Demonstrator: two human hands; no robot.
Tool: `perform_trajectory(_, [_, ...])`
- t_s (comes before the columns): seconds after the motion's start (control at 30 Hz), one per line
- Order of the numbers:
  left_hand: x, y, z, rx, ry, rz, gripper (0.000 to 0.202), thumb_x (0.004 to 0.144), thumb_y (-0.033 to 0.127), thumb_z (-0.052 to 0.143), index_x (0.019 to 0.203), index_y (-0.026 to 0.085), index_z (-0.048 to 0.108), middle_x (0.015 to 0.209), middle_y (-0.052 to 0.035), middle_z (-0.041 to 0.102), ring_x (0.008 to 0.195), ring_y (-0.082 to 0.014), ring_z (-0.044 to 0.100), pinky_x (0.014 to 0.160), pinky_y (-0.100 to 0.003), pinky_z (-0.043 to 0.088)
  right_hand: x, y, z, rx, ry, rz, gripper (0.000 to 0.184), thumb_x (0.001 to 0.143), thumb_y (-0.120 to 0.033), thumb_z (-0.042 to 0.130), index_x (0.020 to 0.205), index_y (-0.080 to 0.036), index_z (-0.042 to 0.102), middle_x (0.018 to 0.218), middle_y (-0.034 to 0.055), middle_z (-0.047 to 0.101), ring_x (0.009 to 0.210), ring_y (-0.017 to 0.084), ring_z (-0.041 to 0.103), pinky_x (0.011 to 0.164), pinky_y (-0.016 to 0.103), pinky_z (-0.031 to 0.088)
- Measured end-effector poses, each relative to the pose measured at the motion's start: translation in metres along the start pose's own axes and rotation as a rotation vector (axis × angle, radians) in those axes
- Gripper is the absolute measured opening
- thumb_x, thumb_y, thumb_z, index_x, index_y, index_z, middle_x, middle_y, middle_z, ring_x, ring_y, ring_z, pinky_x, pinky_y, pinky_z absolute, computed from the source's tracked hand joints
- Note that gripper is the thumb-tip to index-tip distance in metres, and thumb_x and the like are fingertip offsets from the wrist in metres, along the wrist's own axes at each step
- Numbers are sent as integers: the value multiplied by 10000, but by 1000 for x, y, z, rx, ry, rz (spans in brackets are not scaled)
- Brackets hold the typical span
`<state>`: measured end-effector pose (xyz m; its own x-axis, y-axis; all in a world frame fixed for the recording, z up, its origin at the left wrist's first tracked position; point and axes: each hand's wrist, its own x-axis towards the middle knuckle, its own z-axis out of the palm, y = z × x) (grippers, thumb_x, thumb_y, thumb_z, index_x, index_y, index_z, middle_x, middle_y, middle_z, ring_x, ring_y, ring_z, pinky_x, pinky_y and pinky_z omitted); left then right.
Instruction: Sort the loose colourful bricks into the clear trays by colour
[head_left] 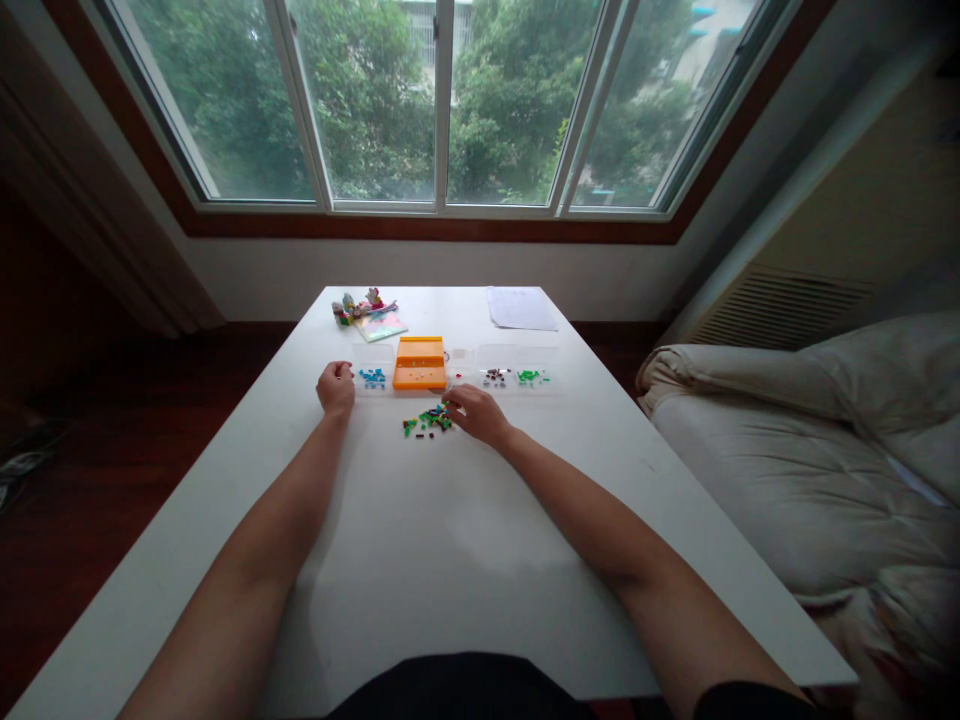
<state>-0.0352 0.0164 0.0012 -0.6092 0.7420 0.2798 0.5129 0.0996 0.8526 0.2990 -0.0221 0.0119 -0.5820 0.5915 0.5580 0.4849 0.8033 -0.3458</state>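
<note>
- White desk (450, 560) carries a brick pile (427, 420) before an orange tray (419, 363).
- My right hand (476, 412) touches the pile; grip I cannot tell.
- My left hand (335, 386) sits curled shut beside blue bricks (372, 377).

The left hand (335, 387) is curled with its back to the camera, so its palm is hidden and I cannot tell if it holds something. The right hand (476, 412) covers with its fingertips the edge of the pile of small pieces (426, 421); whether they pinch one is not visible. These pieces are too small to tell their shapes, and so are the blue pieces (372, 377), dark pieces (495, 376) and green pieces (529, 376). The toys (364, 305) are too small to recognize. The bottom edge cuts both arms and the table (420, 560); the right edge cuts the bedding (825, 450).
</note>
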Motion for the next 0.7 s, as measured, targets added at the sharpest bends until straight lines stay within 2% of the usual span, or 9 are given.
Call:
perform_trajectory(0.2, [-8, 9, 1, 8, -59, 101, 287, 886, 339, 476, 998, 203, 702, 837, -30, 718, 746, -165, 644, 678, -242, 476, -1, 12, 0, 100, 159, 173, 146, 939, -231, 509, 953, -195, 650, 806, 28, 622, 740, 152, 527, 728, 260, 420])
perform_trajectory(0.47, [-25, 22, 4, 61, -158, 289, 276, 897, 361, 494, 968, 212, 715, 778, -23, 697, 722, -178, 617, 681, -259, 453, -1, 31, -4, 193, 323, 395, 204, 926, -315, 520, 1022, -204, 661, 869, 37, 672, 734, 158, 561, 709, 269, 456])
perform_trajectory(0.6, [-30, 27, 4, 77, -216, 361, 276, 900, 365, 495, 960, 213, 717, 765, -20, 692, 706, -179, 609, 658, -263, 436, -3, 47, -16, 201, 483, 517, 229, 908, -332, 511, 1013, -195, 660, 863, 47, 692, 770, 176, 606, 729, 285, 483])
perform_trajectory(0.7, [-30, 28, 3, 85, -238, 379, 277, 899, 363, 498, 963, 210, 720, 775, -23, 696, 711, -181, 611, 659, -264, 434, -8, 67, -30, 195, 635, 627, 263, 886, -349, 509, 1008, -180, 668, 876, 56, 702, 798, 182, 635, 746, 289, 496])
